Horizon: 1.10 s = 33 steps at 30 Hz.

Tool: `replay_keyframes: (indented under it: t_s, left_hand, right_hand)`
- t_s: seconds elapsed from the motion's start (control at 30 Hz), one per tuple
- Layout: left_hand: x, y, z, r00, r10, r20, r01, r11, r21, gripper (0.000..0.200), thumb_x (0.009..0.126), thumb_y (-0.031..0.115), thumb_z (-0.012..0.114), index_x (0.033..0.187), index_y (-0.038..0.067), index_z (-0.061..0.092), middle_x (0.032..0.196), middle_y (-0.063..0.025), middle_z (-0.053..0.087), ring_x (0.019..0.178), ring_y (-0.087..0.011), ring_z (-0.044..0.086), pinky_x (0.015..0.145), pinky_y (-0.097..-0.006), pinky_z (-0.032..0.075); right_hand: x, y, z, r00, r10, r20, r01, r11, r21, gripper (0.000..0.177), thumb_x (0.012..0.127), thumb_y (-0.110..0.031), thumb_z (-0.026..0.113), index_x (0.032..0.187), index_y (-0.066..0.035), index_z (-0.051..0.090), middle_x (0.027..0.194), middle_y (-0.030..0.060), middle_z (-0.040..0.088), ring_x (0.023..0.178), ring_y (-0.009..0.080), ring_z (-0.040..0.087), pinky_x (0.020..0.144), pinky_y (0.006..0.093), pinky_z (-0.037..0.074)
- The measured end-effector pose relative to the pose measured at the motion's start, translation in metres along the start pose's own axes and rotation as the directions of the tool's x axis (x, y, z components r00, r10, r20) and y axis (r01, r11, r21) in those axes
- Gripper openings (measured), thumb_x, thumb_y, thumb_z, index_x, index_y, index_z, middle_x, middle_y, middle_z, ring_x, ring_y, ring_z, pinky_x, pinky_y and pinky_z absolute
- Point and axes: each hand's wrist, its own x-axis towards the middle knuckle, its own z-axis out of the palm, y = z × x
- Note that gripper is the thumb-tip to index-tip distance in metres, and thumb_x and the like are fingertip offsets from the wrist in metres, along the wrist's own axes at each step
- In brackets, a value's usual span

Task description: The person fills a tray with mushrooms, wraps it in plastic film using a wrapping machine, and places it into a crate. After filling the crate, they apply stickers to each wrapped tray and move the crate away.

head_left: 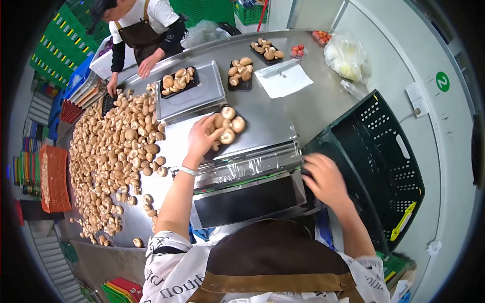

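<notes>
My left hand is curled over the left side of a black tray of shiitake mushrooms, its fingers against the mushrooms. The tray rests on the flat top of a film wrapping machine. Clear plastic film stretches across the front of that machine. At the film's right end is my right hand, thumb and fingers apart beside the machine's edge, with nothing visible in it. A large heap of loose shiitake mushrooms lies to the left.
Another filled tray sits on a scale. Two more filled trays and a white paper sheet lie beyond. A co-worker reaches toward the heap. A dark green crate stands at my right.
</notes>
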Motion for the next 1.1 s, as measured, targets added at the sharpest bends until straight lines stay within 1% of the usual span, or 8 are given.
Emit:
replay_keyframes:
  t_s: [0.17,0.37,0.57,0.7,0.77,0.83,0.97,1.1]
  left_hand:
    - [0.007,-0.011,0.008,0.960,0.207,0.191,-0.207,0.978,-0.021,0.053,0.078,0.037,0.073,0.122,0.011,0.063,0.123,-0.0131,0.061,0.112,-0.0318,0.057,0.097,-0.0406,0.045]
    - [0.014,-0.011,0.020,0.940,0.281,0.192,-0.267,0.959,-0.096,0.043,0.086,0.035,0.063,0.121,0.009,0.063,0.121,-0.0135,0.061,0.113,-0.0323,0.056,0.098,-0.0408,0.043]
    - [0.011,-0.022,0.016,0.982,0.146,0.121,-0.093,0.926,-0.366,0.039,0.092,0.024,0.054,0.126,0.006,0.060,0.135,-0.0132,0.054,0.128,-0.0276,0.046,0.107,-0.0372,0.035]
    - [-0.025,-0.036,-0.030,0.953,-0.271,-0.138,0.162,0.837,-0.523,0.030,0.092,0.018,0.059,0.114,-0.002,0.064,0.109,-0.0088,0.067,0.103,-0.0205,0.062,0.090,-0.0300,0.046]
    - [-0.074,-0.053,-0.062,0.805,-0.583,-0.108,0.539,0.796,-0.276,0.023,0.090,0.017,0.063,0.103,-0.001,0.068,0.085,-0.0088,0.069,0.078,-0.0196,0.064,0.071,-0.0295,0.049]
    - [-0.126,-0.055,-0.070,0.761,-0.613,-0.211,0.639,0.766,0.077,0.021,0.088,0.021,0.067,0.087,-0.001,0.070,0.077,-0.0121,0.067,0.067,-0.0241,0.062,0.063,-0.0354,0.047]
    - [-0.170,-0.021,-0.031,0.903,-0.376,-0.208,0.430,0.794,0.429,0.028,0.075,0.026,0.077,0.069,0.001,0.066,0.076,-0.0144,0.064,0.072,-0.0329,0.059,0.066,-0.0431,0.048]
    - [-0.156,-0.007,-0.013,0.898,-0.386,-0.210,0.439,0.807,0.394,0.027,0.073,0.025,0.078,0.071,0.001,0.066,0.078,-0.0140,0.062,0.081,-0.0345,0.057,0.073,-0.0450,0.045]
  right_hand:
    - [0.114,-0.005,0.112,0.998,0.068,0.005,-0.068,0.981,0.180,0.062,0.083,-0.034,0.070,0.133,-0.005,0.046,0.145,0.0187,0.037,0.136,0.0351,0.032,0.110,0.0453,0.029]
    - [0.162,0.006,0.204,0.981,0.153,-0.116,-0.124,0.967,0.224,0.052,0.091,-0.033,0.060,0.131,-0.002,0.048,0.142,0.0225,0.038,0.133,0.0400,0.033,0.109,0.0469,0.030]
    - [0.165,0.013,0.192,0.977,0.205,-0.058,-0.164,0.897,0.411,0.047,0.094,-0.033,0.055,0.131,-0.003,0.049,0.143,0.0204,0.039,0.132,0.0369,0.036,0.110,0.0434,0.030]
    - [0.134,0.040,0.144,0.947,0.292,-0.137,-0.185,0.840,0.511,0.047,0.093,-0.026,0.059,0.131,-0.001,0.049,0.135,0.0185,0.049,0.126,0.0311,0.047,0.107,0.0382,0.035]
    - [0.098,0.050,0.116,0.932,0.346,-0.108,-0.289,0.888,0.358,0.034,0.088,-0.021,0.065,0.115,-0.001,0.057,0.116,0.0152,0.059,0.113,0.0328,0.053,0.097,0.0402,0.042]
    - [0.067,0.052,0.113,0.927,0.362,-0.095,-0.341,0.922,0.185,0.029,0.084,-0.028,0.069,0.094,-0.002,0.065,0.098,0.0116,0.061,0.100,0.0302,0.055,0.088,0.0411,0.042]
    - [0.043,0.033,0.133,0.915,0.402,-0.025,-0.402,0.907,-0.125,0.036,0.079,-0.039,0.072,0.072,-0.003,0.069,0.082,0.0095,0.062,0.090,0.0273,0.055,0.084,0.0415,0.040]
    - [0.052,0.030,0.150,0.901,0.433,0.030,-0.433,0.901,0.000,0.036,0.081,-0.035,0.071,0.068,-0.002,0.066,0.083,0.0120,0.064,0.087,0.0296,0.057,0.082,0.0427,0.043]
